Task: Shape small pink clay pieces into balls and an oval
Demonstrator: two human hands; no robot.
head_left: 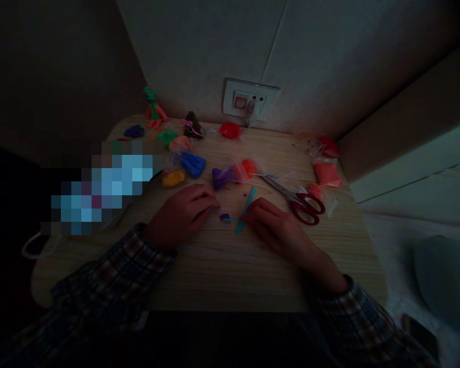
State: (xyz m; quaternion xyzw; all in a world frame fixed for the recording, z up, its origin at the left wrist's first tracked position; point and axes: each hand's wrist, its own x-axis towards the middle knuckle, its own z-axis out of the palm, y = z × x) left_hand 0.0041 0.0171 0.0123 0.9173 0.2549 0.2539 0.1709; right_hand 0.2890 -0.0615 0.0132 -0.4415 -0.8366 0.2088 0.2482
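Observation:
My right hand (274,225) is closed in a pinch on a thin light-blue stick (233,220), whose far end meets a small dark purple lump of clay (224,217) on the table. Under those fingertips a flat light-blue strip (250,198) lies slanted. My left hand (184,212) rests on the table left of the lump, fingers loosely stretched and apart from it, with nothing visible in them. A tiny dark bit (245,194) lies beyond the strip. Scissors with red handles (306,207) lie just beyond my right hand, their blades pointing away to the left.
Bags of purple (220,178), orange-red (244,169), blue (192,163) and pink clay (327,174) lie across the wooden table (230,281). A green-and-orange figure (153,108) stands at the back left. A pixelated bright patch (111,186) covers the left side. A wall socket (250,100) holds a plug.

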